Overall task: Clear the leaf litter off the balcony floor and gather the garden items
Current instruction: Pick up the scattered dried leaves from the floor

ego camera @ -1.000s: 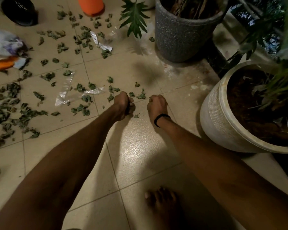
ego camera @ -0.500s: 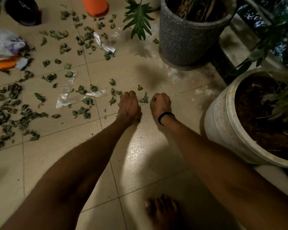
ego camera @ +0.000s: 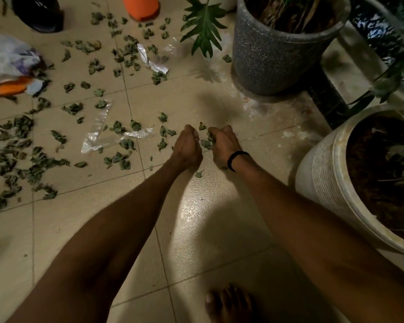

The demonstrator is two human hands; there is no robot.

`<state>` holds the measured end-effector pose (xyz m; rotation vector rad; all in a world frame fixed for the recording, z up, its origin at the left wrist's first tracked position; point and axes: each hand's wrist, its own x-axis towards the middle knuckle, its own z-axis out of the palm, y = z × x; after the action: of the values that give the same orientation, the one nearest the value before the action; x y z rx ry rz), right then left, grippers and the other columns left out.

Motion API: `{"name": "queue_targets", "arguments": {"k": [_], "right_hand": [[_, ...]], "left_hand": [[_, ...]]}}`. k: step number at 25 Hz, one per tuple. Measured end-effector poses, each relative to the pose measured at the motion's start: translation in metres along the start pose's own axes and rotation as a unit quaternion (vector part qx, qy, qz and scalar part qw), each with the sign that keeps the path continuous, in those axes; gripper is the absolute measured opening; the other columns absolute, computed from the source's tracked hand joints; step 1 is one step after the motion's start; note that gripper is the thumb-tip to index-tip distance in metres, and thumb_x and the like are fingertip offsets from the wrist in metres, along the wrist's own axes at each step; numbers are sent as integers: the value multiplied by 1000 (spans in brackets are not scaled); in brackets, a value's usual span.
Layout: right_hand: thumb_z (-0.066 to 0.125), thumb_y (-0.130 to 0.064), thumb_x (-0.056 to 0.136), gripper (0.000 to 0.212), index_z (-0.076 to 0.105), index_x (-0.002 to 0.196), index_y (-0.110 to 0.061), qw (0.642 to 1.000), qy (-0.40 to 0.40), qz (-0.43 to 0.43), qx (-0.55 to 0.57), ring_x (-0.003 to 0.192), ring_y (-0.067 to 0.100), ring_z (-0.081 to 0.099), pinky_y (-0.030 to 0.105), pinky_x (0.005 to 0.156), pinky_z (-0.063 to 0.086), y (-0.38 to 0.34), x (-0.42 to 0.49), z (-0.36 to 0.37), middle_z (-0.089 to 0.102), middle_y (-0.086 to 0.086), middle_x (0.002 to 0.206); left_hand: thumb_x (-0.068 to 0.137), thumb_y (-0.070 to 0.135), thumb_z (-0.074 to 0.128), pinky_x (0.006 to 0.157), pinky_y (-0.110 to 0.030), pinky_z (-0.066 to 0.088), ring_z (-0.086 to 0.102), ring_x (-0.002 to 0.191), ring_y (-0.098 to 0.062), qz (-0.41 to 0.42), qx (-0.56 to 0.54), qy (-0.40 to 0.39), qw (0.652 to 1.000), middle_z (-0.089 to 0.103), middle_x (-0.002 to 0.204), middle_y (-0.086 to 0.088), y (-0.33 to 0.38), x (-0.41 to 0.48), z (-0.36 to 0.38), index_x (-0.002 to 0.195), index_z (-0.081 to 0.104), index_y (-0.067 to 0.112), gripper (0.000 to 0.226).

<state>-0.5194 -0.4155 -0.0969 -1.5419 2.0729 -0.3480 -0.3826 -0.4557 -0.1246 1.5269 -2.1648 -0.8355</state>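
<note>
At the far left, the leaf litter (ego camera: 16,155) lay thick on the tiled floor (ego camera: 208,229), and it spread in smaller groups toward the middle. A crumpled white bag (ego camera: 7,59) was at the left edge, with some leaves touching it. Near the top stood an orange container (ego camera: 140,7), cut off by the frame. A strip of clear plastic (ego camera: 98,134) lay flat among the leaves, a little to the left of the hands.

The left hand (ego camera: 187,148) was down at the floor, seen from the back. Its fingers were bent and close together and turned toward the other hand. The inside of the palm was hidden, so I cannot tell if it held something.

Between the two hands was a clump of leaves (ego camera: 207,143). The right hand (ego camera: 223,145) was just beside the left one. Its fingers were curled around this clump, and the leaves stuck out from the fingers on the left side. A black band (ego camera: 237,159) was on the right wrist. One single leaf (ego camera: 198,174) lay on the tile just below the hands.

To the right stood a grey pot (ego camera: 278,54) at the top. A big white pot (ego camera: 320,173) filled with dark soil was near the right forearm.
</note>
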Motion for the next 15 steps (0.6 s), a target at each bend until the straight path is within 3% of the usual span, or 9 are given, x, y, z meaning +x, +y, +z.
{"name": "queue_targets", "arguments": {"k": [3,5,8,11,15], "right_hand": [[61,-1,87,53,51,133,-25,1000,0,-22,11,111,24,48,33,95,49,-1,0,7,36,9,130],[69,-10,87,42,58,126,-21,999,2,-32,-4,112,25,49,33,98,48,1,1,9,38,9,128],[64,-17,91,22,63,113,-11,998,31,-48,-37,107,27,53,32,91,47,1,-2,6,47,12,123],[49,-10,96,18,62,109,-7,994,57,-48,-82,106,31,55,33,82,42,1,-4,5,55,16,116],[51,-5,94,18,68,92,-10,996,89,16,-2,86,24,62,28,70,50,4,-12,-2,63,9,96]], "left_hand": [[100,14,45,63,-29,35,55,73,-24,-45,-70,42,996,58,84,-8,1,14,-5,107,50,5,12],[102,18,44,62,-29,37,58,72,-26,-47,-72,56,995,64,84,-12,-1,22,-4,117,54,6,22],[104,22,40,75,-34,43,61,95,-32,-3,-4,20,1000,66,105,-21,-8,30,1,129,59,9,34],[102,29,33,77,-34,40,58,98,-36,56,59,-24,996,59,109,-22,-6,29,10,131,58,10,43],[101,45,43,78,-41,45,55,89,-32,76,85,-25,993,57,109,-17,5,29,18,121,57,7,45]]}}
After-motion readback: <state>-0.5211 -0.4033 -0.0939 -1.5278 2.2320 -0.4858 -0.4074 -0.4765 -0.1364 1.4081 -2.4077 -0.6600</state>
